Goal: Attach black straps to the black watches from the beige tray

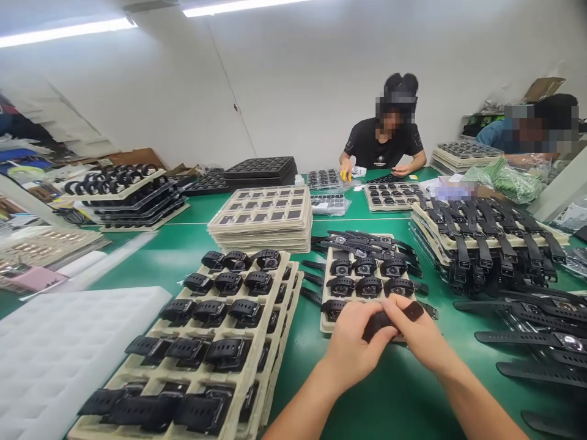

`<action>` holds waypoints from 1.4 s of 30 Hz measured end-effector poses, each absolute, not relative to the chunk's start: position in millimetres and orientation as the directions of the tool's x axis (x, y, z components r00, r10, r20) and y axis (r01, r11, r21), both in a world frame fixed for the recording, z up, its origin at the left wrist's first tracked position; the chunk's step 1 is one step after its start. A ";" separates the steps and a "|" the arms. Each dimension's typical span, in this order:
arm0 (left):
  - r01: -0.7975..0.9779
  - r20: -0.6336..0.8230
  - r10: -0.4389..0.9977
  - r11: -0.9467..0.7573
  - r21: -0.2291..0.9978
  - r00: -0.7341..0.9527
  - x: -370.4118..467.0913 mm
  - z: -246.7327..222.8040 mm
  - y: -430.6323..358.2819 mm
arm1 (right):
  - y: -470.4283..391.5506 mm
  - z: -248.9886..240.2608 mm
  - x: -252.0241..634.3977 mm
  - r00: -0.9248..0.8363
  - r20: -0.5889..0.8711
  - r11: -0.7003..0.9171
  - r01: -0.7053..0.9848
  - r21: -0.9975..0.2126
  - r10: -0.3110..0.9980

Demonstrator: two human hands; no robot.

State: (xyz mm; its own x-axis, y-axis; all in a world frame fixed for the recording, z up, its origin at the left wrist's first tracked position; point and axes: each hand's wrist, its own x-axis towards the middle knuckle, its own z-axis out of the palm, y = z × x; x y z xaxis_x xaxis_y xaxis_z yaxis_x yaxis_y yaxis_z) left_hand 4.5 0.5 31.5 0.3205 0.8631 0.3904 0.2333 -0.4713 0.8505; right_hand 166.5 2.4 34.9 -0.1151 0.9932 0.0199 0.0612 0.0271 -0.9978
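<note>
Both my hands meet over the near edge of a beige tray [324, 305] that holds several black watches with their straps. My left hand [355, 339] is closed round a black watch strap [376, 322], thumb and fingers pinching it. My right hand [410, 324] grips the same strap from the other side, and the strap's end sticks out past its fingers. Whether a watch body is attached is hidden by the fingers. Just left of my hands stands a stack of beige trays [257, 342] filled with looped black watches.
Loose strapped watches [541, 342] lie at the right, below a loaded tray stack [486, 229]. A white foam tray [68, 360] is at the left. Beige trays [261, 214] are stacked behind. A person [385, 143] works across the green table [367, 403]; another sits at the right.
</note>
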 end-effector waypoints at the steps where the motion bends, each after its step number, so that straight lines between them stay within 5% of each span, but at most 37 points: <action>1: 0.286 0.466 0.825 -0.553 0.782 0.320 5.3 29.9 0.1 | 0.4 33.1 166.0 -0.115 0.006 0.010 0.028 -1.000 0.993; 7: 0.316 0.579 0.756 -0.654 0.687 0.307 6.4 24.2 3.6 | -5.2 31.2 166.3 0.039 -0.028 -0.026 -0.050 -0.998 0.999; 16: 0.354 0.627 0.726 -0.686 0.636 0.282 9.4 16.1 1.6 | -6.2 23.7 174.0 -0.173 -0.016 0.005 0.117 -0.993 0.985; 23: 0.351 0.643 0.689 -0.724 0.594 0.334 10.3 20.4 4.9 | -8.3 23.6 173.2 -0.022 0.020 0.022 0.117 -0.993 1.000; 30: 0.351 0.643 0.699 -0.714 0.606 0.314 6.9 20.1 3.6 | -4.4 26.0 179.2 0.057 -0.060 -0.057 -0.064 -0.996 0.997; 38: 0.282 0.400 0.832 -0.519 0.807 0.384 6.3 25.5 -1.7 | -4.5 31.5 178.7 -0.024 -0.102 -0.103 -0.045 -0.994 0.995; 42: 0.057 0.253 0.903 -0.289 0.956 0.348 10.2 22.8 -2.0 | -8.5 31.7 171.1 -0.108 -0.048 -0.063 -0.135 -0.989 0.993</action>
